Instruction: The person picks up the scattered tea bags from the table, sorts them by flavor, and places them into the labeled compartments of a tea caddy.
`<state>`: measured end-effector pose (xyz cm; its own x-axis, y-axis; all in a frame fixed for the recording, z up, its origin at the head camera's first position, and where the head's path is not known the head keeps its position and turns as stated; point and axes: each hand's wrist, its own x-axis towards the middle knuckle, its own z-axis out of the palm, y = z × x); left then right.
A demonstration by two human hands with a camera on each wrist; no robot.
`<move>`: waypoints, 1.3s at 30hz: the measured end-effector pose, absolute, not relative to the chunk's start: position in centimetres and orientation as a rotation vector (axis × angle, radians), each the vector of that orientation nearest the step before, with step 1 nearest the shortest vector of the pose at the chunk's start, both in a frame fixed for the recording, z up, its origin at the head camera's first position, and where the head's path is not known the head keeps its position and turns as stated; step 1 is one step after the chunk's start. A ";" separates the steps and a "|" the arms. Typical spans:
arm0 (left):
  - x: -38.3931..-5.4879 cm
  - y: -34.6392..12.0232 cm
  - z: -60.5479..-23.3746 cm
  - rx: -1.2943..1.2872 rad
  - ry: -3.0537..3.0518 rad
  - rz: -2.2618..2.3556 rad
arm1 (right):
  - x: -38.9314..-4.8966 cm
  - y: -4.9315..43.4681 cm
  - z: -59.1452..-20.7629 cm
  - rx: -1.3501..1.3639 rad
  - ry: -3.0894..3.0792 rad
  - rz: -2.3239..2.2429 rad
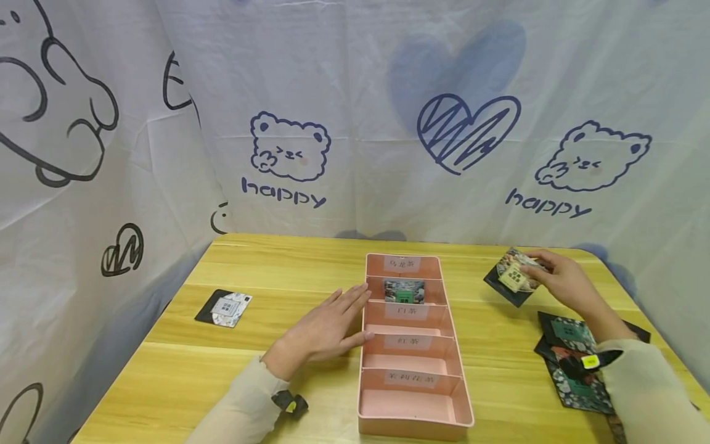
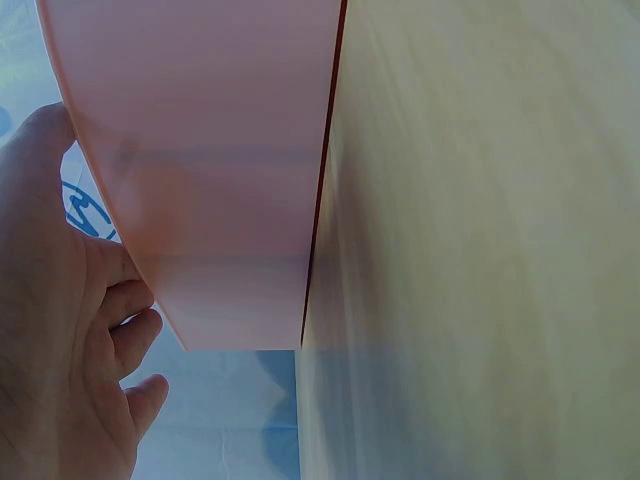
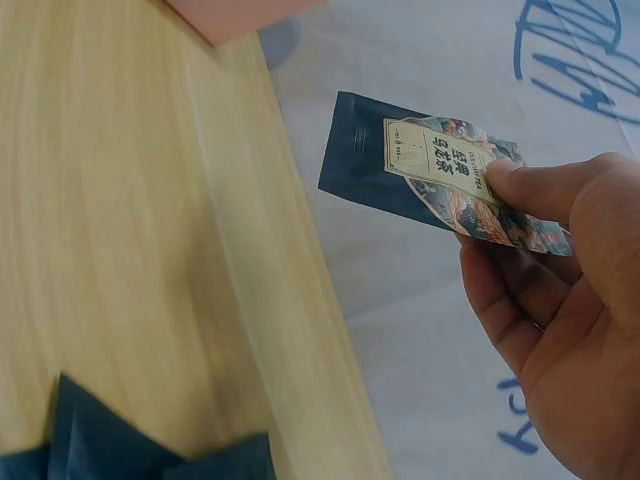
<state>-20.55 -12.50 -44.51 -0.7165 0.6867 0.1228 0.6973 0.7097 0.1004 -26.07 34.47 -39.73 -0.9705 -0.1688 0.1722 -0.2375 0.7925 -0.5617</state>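
Observation:
My right hand (image 1: 566, 280) pinches a dark tea sachet (image 1: 513, 279) with a pale yellow label, thumb on its printed face. The right wrist view shows this sachet (image 3: 435, 165) tilted above the table, the fingers behind it. A long pink box (image 1: 410, 407) with labelled compartments stands in the middle. My left hand (image 1: 327, 327) rests against its left rim with fingers extended; in the left wrist view the fingertips touch the upper edge of the box wall (image 2: 220, 180). One sachet with a green label (image 1: 403, 291) sits in the second compartment from the far end.
Several dark sachets (image 1: 577, 376) lie in an overlapping pile at the right, partly hidden under my right forearm. A single black-and-white sachet (image 1: 224, 308) lies at the left of the wooden table (image 1: 166, 376). A printed white cloth (image 1: 355, 92) hangs behind the table.

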 end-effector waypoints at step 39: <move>-20.5 -12.5 -44.4 -1.149 -2.840 -0.213 | -30.5 22.9 -36.3 0.640 -2.844 0.995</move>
<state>-20.53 -12.50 -44.38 -0.7179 0.6863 0.1169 0.6960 0.7108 0.1016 -30.51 22.89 -36.26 -0.9117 -0.3636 0.1911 -0.4034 0.7053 -0.5829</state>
